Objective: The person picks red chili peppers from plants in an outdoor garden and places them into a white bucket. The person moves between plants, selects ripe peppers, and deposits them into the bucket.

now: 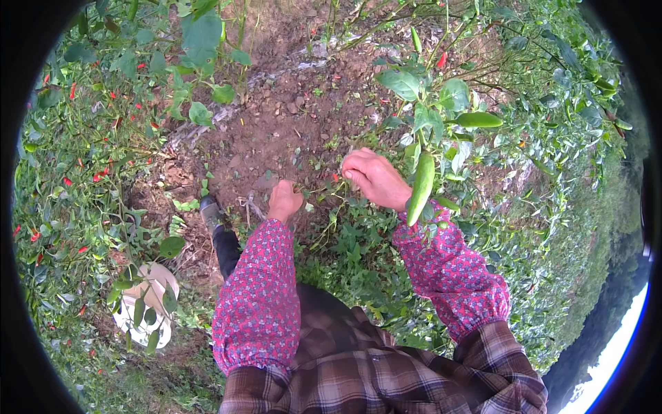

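Observation:
My left hand (284, 201) is closed at the end of a thin green pepper stem (323, 194), which seems to run out from between thumb and fingers. To its right, my right hand (376, 178) is curled with the thumb against the fingers; whether anything is inside is hidden. A small red chili pepper (335, 177) shows between the two hands, close to the right fingertips. Above my right wrist hangs a large green chili pepper (421, 189) on a leafy plant. Another green chili pepper (479, 120) points sideways higher up.
Pepper plants (77, 171) with red fruit crowd the left side; more foliage (522, 243) fills the right. Brown soil (289, 119) with torn plastic film (207, 124) lies ahead. A pale bucket (150, 300) stands at lower left behind leaves. My shoe (211, 213) rests on the soil.

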Action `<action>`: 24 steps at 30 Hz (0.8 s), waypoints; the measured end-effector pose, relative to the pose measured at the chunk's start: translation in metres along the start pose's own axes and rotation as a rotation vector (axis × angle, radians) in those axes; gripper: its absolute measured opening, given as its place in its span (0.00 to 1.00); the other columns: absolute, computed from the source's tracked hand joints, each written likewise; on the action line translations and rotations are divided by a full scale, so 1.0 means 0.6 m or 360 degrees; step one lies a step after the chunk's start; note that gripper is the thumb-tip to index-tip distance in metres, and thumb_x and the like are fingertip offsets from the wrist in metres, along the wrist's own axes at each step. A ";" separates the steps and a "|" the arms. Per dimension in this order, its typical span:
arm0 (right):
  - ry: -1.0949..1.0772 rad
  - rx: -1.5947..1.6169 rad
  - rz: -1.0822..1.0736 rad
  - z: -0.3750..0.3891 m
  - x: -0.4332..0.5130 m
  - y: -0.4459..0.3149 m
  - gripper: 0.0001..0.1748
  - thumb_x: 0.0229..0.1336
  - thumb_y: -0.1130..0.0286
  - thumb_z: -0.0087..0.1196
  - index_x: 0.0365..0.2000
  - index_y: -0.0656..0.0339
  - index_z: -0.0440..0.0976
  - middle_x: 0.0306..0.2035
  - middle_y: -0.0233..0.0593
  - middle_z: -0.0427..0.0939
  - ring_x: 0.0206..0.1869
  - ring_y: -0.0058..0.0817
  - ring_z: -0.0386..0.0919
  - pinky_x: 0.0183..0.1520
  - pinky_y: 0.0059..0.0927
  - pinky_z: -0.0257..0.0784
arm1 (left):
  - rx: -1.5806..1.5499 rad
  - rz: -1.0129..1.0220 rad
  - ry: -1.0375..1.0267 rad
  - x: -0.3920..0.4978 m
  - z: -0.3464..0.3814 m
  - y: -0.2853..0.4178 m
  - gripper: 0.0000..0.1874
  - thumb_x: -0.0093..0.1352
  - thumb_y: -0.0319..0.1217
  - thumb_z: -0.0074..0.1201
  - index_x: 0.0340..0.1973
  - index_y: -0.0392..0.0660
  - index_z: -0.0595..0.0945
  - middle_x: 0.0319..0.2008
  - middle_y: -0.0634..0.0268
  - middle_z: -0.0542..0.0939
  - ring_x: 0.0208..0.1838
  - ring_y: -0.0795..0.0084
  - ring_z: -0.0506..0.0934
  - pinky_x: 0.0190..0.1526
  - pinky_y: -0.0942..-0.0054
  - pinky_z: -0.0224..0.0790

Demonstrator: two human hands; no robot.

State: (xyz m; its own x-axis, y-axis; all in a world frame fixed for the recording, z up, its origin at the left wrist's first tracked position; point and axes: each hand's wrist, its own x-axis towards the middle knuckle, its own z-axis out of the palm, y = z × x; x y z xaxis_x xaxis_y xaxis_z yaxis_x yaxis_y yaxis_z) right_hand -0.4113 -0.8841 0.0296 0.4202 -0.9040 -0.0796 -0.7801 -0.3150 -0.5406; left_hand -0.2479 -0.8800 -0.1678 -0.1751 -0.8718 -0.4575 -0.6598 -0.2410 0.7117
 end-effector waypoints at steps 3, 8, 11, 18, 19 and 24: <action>0.0134 -0.0475 -0.0114 -0.012 0.023 -0.025 0.22 0.44 0.77 0.53 0.44 0.59 0.67 0.47 0.45 0.64 0.49 0.44 0.62 0.50 0.39 0.62 | -0.0926 0.0314 -0.0487 -0.010 0.004 -0.017 0.06 0.59 0.28 0.53 0.30 0.39 0.78 0.21 0.62 0.78 0.24 0.71 0.75 0.24 0.74 0.67; 0.0520 -0.0781 -0.0056 -0.058 0.074 -0.076 0.29 0.43 0.76 0.55 0.50 0.57 0.64 0.55 0.49 0.57 0.56 0.47 0.58 0.53 0.45 0.59 | -0.2089 -0.0098 -0.0686 -0.065 -0.044 0.028 0.04 0.65 0.30 0.49 0.33 0.43 0.74 0.22 0.70 0.72 0.22 0.83 0.68 0.18 0.86 0.56; 0.1031 -0.0539 -0.0252 -0.095 0.114 -0.046 0.14 0.48 0.75 0.52 0.39 0.65 0.70 0.41 0.50 0.71 0.46 0.44 0.69 0.48 0.37 0.64 | -0.2336 -0.0099 -0.0571 -0.086 -0.066 0.017 0.06 0.67 0.31 0.48 0.34 0.42 0.74 0.26 0.71 0.73 0.22 0.84 0.67 0.18 0.87 0.56; 0.1641 -0.0265 0.0943 -0.210 0.086 0.106 0.08 0.47 0.71 0.50 0.25 0.66 0.75 0.21 0.46 0.76 0.25 0.36 0.76 0.36 0.33 0.71 | -0.2501 -0.0071 -0.0467 -0.109 -0.113 -0.019 0.06 0.66 0.31 0.48 0.36 0.44 0.75 0.24 0.72 0.73 0.21 0.84 0.67 0.18 0.86 0.57; 0.1636 -0.0297 0.1000 -0.215 0.075 0.139 0.08 0.46 0.71 0.51 0.26 0.65 0.76 0.24 0.47 0.77 0.27 0.35 0.77 0.37 0.32 0.71 | -0.2534 -0.0050 -0.0464 -0.110 -0.112 -0.020 0.06 0.66 0.31 0.49 0.35 0.44 0.75 0.24 0.72 0.73 0.21 0.84 0.67 0.18 0.86 0.57; 0.1164 -0.0480 0.1208 -0.212 0.077 0.164 0.12 0.44 0.70 0.53 0.31 0.66 0.76 0.27 0.44 0.78 0.32 0.28 0.77 0.40 0.28 0.71 | -0.2515 -0.0085 -0.0377 -0.119 -0.141 -0.004 0.05 0.64 0.30 0.53 0.33 0.44 0.74 0.24 0.72 0.73 0.20 0.83 0.69 0.18 0.86 0.58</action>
State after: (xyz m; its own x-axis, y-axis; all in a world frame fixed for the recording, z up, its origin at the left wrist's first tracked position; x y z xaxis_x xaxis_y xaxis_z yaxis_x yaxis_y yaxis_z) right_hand -0.5277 -0.9937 0.0795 -0.5163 -0.8144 0.2649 -0.8428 0.4283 -0.3259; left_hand -0.1720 -0.8529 -0.0918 -0.3811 -0.8019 -0.4602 0.6896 -0.5781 0.4362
